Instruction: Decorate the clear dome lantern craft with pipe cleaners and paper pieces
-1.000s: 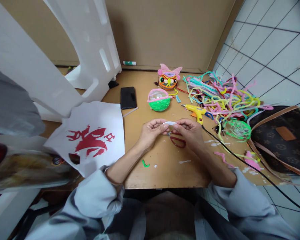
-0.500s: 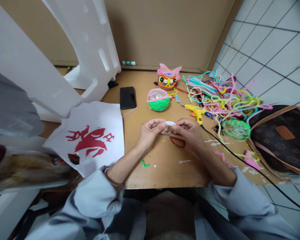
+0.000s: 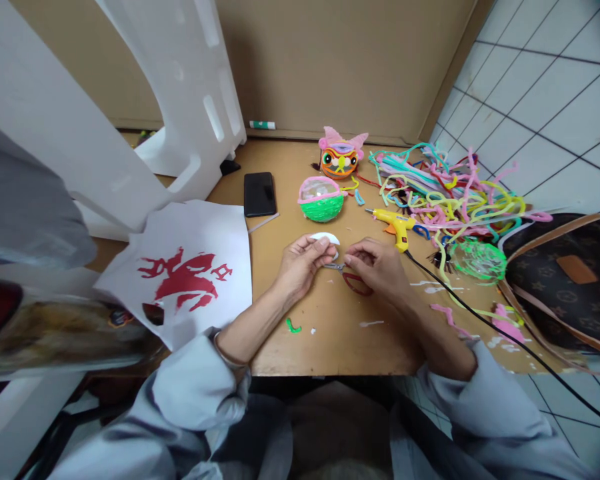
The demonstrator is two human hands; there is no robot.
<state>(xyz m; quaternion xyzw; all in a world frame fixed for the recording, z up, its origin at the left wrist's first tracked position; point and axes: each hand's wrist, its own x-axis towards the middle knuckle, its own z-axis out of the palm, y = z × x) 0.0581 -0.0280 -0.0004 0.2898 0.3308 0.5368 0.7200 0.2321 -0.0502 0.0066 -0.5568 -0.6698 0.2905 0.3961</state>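
My left hand [image 3: 300, 267] pinches a curved white piece of paper [image 3: 326, 237] between thumb and fingers. Just to its right, my right hand [image 3: 380, 267] has its fingertips pressed together, apart from the paper; whether something small sits between them cannot be made out. Scissors [image 3: 335, 266] with a red handle lie on the table beneath the hands, partly covered by the right one. Beyond the hands rests a ball [image 3: 322, 211], green below with a pink-edged clear top. Behind it stands a colourful animal-head figure [image 3: 339, 160] with pink ears.
On the right are a yellow glue gun [image 3: 399, 225] with a black cord, a heap of pipe cleaners [image 3: 450, 190], a green-netted ball [image 3: 477, 260] and a brown bag [image 3: 555, 267]. To the left lie a phone [image 3: 260, 194] and white paper with a red design [image 3: 220, 247].
The white paper, held at both ends before, is now in my left hand only, turned and shifted left. My right hand has come off it. The view has shifted slightly.
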